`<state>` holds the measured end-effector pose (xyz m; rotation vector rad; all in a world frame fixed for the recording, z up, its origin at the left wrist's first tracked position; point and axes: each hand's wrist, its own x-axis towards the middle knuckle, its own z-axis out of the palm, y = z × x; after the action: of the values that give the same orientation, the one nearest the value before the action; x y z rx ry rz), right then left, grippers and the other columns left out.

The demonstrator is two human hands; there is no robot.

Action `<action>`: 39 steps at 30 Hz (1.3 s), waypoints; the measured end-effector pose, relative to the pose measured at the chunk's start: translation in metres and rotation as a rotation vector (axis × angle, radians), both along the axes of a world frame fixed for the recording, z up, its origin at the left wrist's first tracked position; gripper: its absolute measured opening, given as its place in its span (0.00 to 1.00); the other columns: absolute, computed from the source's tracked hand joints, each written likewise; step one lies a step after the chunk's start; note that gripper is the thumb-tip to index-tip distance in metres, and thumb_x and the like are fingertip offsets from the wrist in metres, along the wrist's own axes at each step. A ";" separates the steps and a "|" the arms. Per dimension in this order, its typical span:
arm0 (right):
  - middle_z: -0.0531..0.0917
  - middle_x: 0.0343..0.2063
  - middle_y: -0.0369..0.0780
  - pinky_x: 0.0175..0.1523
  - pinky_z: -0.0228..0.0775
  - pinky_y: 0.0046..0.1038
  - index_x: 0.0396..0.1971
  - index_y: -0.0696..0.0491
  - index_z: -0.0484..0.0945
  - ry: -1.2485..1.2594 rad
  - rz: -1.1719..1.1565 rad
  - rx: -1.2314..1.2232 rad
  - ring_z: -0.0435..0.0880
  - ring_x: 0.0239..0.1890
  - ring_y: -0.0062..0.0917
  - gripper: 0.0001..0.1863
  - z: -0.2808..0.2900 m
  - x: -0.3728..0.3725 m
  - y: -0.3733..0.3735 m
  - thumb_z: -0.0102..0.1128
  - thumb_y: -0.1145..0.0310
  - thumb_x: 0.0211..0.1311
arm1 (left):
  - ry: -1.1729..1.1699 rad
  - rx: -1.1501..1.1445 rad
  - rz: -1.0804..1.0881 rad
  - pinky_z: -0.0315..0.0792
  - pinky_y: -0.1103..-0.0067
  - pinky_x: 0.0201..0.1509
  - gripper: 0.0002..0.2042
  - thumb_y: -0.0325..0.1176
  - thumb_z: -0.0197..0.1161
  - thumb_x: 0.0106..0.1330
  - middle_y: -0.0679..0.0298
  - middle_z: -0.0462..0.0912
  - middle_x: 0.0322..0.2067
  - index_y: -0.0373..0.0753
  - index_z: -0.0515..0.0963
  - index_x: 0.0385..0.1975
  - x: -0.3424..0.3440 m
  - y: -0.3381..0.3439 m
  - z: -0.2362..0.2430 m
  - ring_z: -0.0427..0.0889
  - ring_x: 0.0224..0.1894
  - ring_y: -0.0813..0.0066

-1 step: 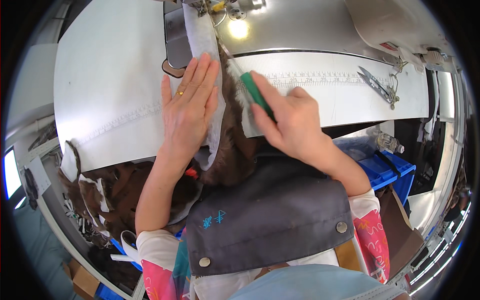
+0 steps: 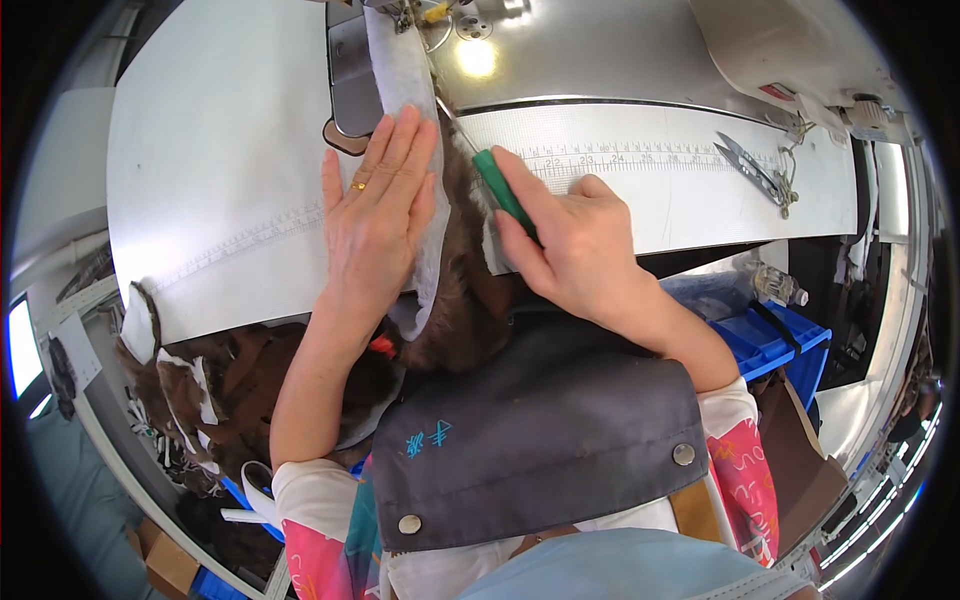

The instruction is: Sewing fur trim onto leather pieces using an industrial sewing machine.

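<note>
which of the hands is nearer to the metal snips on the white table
The right. The right hand, gripping the green-handled tool, is left of the metal snips; the left hand, touching the white strip, is farther left.

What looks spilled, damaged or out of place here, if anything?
Nothing looks spilled or damaged. Only the brown fur pieces at lower left look untidy: they lie jumbled by the edge of the white table, some showing white parts.

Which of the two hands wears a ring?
The left hand, laid flat, partly over the white strip, wears a gold-coloured ring; the right hand, gripping the green-handled tool, shows none.
</note>
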<state>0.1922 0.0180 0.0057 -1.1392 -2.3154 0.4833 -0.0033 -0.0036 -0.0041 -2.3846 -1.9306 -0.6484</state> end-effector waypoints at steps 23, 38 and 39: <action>0.72 0.10 0.34 0.26 0.56 0.27 0.54 0.56 0.71 -0.105 0.313 -0.004 0.69 0.12 0.27 0.29 0.009 0.018 0.005 0.61 0.72 0.48 | 0.028 0.012 -0.024 0.56 0.59 0.63 0.17 0.32 0.59 0.63 0.68 0.75 0.56 0.46 0.76 0.53 -0.003 0.002 0.005 0.74 0.58 0.70; 0.73 0.10 0.36 0.26 0.58 0.27 0.53 0.55 0.73 -0.085 0.251 0.010 0.70 0.12 0.30 0.27 0.004 -0.005 0.047 0.61 0.70 0.49 | -0.042 0.103 -0.033 0.60 0.57 0.61 0.16 0.31 0.60 0.61 0.68 0.77 0.54 0.46 0.77 0.50 -0.015 0.049 -0.004 0.75 0.56 0.69; 0.73 0.10 0.36 0.26 0.58 0.28 0.53 0.54 0.73 -0.111 0.233 0.028 0.70 0.13 0.30 0.26 0.005 -0.008 0.050 0.61 0.70 0.50 | -0.048 0.115 -0.040 0.59 0.56 0.61 0.16 0.32 0.59 0.62 0.67 0.77 0.54 0.47 0.77 0.51 -0.016 0.054 -0.004 0.75 0.57 0.68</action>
<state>0.1839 0.0682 0.0112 -0.9075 -2.5586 0.4812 -0.0196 0.0505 -0.0082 -2.3645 -1.8140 -0.8029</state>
